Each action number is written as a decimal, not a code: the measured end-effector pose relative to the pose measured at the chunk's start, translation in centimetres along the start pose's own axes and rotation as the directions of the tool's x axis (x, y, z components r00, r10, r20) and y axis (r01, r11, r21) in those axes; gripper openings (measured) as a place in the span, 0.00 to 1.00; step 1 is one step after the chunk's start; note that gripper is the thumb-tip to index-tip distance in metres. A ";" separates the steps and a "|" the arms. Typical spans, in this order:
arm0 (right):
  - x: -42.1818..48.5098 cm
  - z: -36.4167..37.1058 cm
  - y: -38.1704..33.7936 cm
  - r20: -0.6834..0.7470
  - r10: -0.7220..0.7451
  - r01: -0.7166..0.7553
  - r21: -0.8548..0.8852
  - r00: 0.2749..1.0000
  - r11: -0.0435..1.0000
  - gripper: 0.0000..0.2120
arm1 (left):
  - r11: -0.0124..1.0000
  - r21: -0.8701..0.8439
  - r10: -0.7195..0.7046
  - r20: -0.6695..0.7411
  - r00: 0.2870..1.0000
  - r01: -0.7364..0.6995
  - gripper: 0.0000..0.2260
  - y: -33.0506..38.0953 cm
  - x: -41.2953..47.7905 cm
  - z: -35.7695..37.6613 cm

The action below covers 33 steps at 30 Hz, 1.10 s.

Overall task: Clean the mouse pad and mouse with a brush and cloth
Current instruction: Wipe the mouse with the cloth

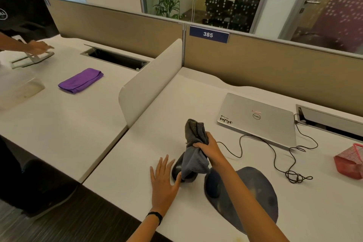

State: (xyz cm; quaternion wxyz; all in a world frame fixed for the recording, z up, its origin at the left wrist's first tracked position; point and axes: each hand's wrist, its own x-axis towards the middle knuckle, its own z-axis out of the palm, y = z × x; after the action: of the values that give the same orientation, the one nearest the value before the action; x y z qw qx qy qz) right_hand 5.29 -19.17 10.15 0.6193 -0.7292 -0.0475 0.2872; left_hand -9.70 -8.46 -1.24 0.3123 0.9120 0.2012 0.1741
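Note:
My right hand (209, 148) grips a grey cloth (195, 143) bunched in its fist; the cloth's lower end hangs over a black mouse (177, 169) on the white desk. My left hand (164, 180) lies flat on the desk with straight fingers, its thumb against the mouse's left side. A dark blue mouse pad (259, 188) with a raised wrist rest lies to the right of the mouse, partly under my right forearm. The mouse's black cable (275, 163) runs towards the laptop. No brush is visible.
A shut silver laptop (259, 118) lies behind the pad. A red mesh basket (351, 160) stands at the right edge. A white divider (151, 82) separates the neighbouring desk, where a folded purple cloth (81, 80) lies and another person's hand (38, 47) touches a stand.

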 end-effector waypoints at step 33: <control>2.1 1.4 3.8 0.185 -0.235 0.299 -0.577 0.954 0.760 0.14 | 0.999 0.035 0.031 0.007 0.999 -0.031 0.26 -0.3 0.1 0.3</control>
State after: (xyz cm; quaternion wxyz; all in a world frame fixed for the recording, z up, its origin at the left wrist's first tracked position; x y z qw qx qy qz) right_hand 5.24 -17.94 5.75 0.3885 -0.8573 -0.2703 0.2027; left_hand -9.59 -8.39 -1.63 0.2941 0.9209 0.1891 0.1724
